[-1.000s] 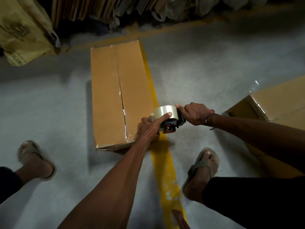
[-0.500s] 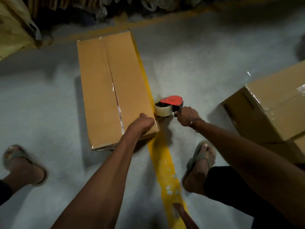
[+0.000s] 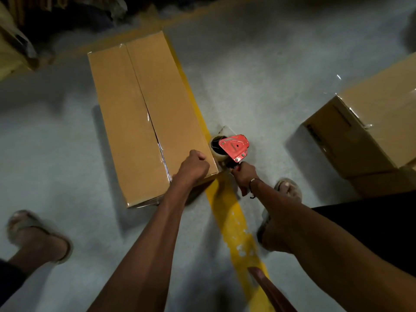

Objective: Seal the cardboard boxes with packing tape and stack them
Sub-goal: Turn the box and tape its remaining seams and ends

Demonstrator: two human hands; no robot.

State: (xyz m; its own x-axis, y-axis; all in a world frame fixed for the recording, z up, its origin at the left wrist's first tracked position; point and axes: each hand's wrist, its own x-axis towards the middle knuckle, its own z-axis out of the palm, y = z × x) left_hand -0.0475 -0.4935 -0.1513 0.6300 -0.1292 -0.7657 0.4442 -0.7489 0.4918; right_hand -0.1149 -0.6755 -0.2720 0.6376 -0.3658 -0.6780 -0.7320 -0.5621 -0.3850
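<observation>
A long brown cardboard box (image 3: 135, 109) lies on the grey floor, its top flaps closed along a centre seam that gapes slightly near me. My left hand (image 3: 193, 165) sits curled on the box's near right corner, fingers bent over the edge. My right hand (image 3: 244, 174) grips the handle of a red tape dispenser (image 3: 234, 147), held just off the box's right side beside that corner. The clear tape roll (image 3: 217, 152) on the dispenser almost touches the box wall. I cannot see whether tape is stuck to the box there.
A yellow floor line (image 3: 234, 221) runs under the box's right edge toward me. Stacked taped boxes (image 3: 371, 131) stand at the right. My sandalled feet (image 3: 33, 235) (image 3: 288, 188) flank the box. Bags and clutter (image 3: 13, 52) line the far left.
The dispenser has dropped from above the box corner to beside its right wall and turned red side up. My left hand left the tape roll and settled on the box corner.
</observation>
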